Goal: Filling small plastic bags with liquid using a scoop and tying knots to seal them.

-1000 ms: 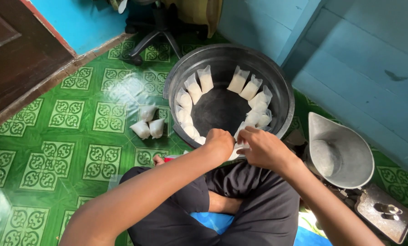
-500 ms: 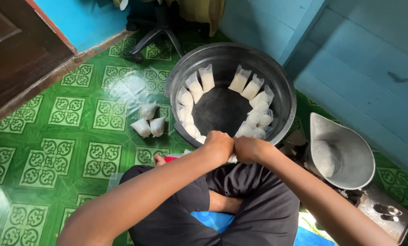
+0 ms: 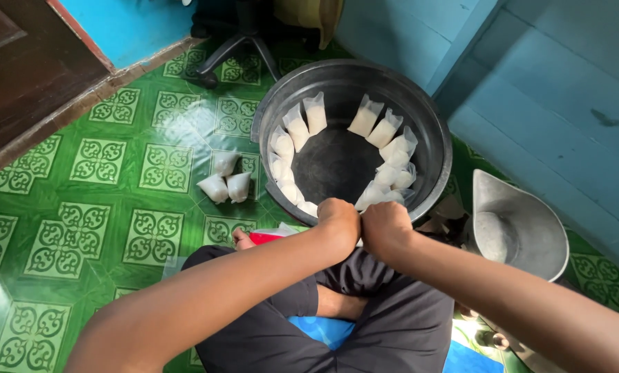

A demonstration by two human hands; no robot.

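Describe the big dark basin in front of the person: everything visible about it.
The basin is round, dark grey, seemingly metal, with a rolled rim, and stands upright on the green patterned floor beside the blue wall. Small clear bags of white contents lean in a ring against its inner wall, leaving the dark bottom bare. The left hand and right hand, closed together, hover at its near rim.

Green patterned floor tiles, black basin
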